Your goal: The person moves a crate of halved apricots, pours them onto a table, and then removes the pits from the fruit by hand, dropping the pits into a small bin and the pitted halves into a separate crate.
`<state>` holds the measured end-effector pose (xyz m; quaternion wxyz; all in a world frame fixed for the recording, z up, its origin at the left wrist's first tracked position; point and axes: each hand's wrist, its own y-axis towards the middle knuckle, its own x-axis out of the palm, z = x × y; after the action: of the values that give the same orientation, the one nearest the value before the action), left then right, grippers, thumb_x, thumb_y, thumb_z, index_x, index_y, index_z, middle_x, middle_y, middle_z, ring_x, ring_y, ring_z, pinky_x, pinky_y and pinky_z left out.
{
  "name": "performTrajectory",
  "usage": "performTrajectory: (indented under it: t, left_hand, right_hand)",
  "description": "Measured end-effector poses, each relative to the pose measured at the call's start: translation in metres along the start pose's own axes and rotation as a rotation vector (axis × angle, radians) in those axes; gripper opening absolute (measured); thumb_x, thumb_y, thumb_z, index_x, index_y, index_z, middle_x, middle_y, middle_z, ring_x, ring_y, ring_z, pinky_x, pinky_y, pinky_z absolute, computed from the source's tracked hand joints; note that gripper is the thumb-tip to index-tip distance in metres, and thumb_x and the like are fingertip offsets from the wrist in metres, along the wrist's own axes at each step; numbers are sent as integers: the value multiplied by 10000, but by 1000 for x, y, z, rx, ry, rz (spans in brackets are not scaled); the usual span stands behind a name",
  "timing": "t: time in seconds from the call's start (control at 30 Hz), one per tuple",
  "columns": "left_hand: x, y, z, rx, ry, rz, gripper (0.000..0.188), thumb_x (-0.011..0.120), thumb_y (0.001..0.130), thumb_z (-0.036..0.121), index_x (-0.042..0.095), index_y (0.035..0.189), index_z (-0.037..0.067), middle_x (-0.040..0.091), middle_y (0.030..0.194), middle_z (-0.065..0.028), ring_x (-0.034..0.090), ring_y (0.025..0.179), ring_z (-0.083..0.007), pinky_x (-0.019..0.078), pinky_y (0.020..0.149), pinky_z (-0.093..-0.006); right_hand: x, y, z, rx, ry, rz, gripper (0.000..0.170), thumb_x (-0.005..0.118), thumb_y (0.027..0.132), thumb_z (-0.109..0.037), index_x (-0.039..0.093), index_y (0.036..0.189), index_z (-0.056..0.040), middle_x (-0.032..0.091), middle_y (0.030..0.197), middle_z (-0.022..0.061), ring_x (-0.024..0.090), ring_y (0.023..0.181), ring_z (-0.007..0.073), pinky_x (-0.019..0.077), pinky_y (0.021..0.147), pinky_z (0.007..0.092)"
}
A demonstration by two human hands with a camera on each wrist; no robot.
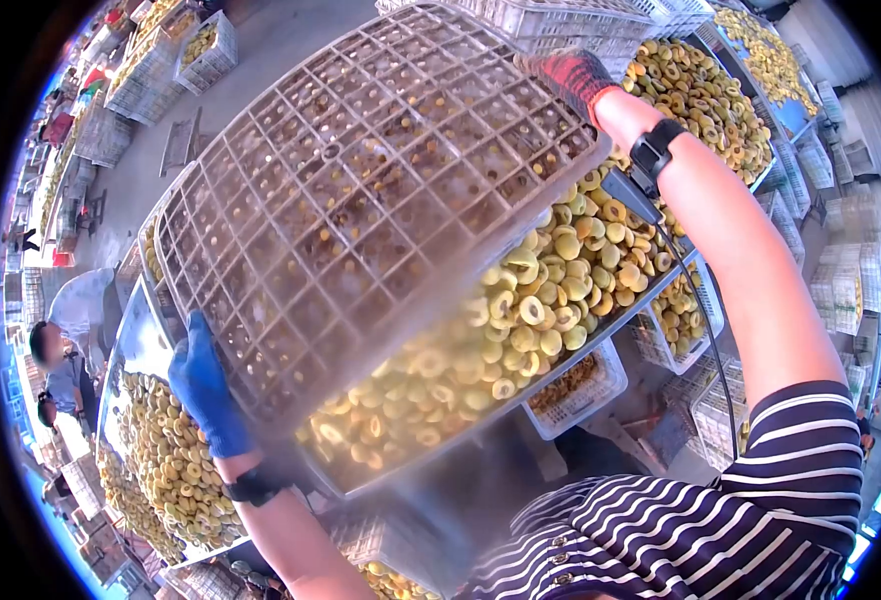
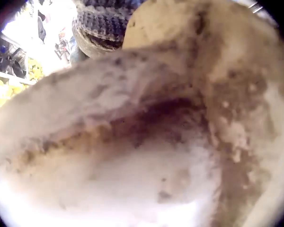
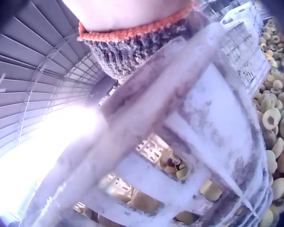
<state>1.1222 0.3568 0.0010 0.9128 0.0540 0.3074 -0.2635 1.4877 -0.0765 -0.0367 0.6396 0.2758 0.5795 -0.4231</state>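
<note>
Grimy gridded crate [image 1: 333, 152] (underside showing, brown-stained) tilts, gripped by both gloved hands [image 1: 204, 385] [image 1: 573, 82].

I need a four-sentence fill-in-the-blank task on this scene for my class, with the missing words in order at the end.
The glove on the left hand is ____.
The right hand holds the same crate as the ____ hand.
The strap on the right arm is ____.
The shirt is dark with white ____.

Missing words: blue; left; black; stripes.
</note>
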Motion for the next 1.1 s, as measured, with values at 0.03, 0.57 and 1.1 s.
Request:
performTrajectory:
  t: [0.03, 0.57, 1.1]
  left_hand:
    - [6, -7, 9, 18, -45, 26, 456, 676, 935, 378, 603, 611, 66, 420, 570, 98, 327, 535, -60, 276, 498, -262]
    - [-5, -110, -1, -121, -249, 40, 304, 657, 963, 310, 730, 833, 45, 581, 675, 80, 442, 569, -9, 367, 513, -190]
    - [2, -8, 17, -22, 143, -42, 312, 628, 978, 279, 735, 858, 10, 622, 715, 47, 496, 610, -65, 424, 569, -252]
  right_hand:
    - [11, 3, 9, -11, 227, 66, 398, 330, 1016, -314, 598, 1250, -136, 644, 1232, 127, 614, 1145, 296, 481, 950, 404]
    - [63, -112, 25, -20, 493, 406, 222, 538, 972, -191, 709, 976, -50, 701, 846, 108, 650, 755, 199, 497, 685, 326]
    - [31, -58, 27, 203, 485, 137, 253, 484, 976, -196, 666, 1133, -119, 695, 892, 139, 669, 749, 237, 519, 662, 321]
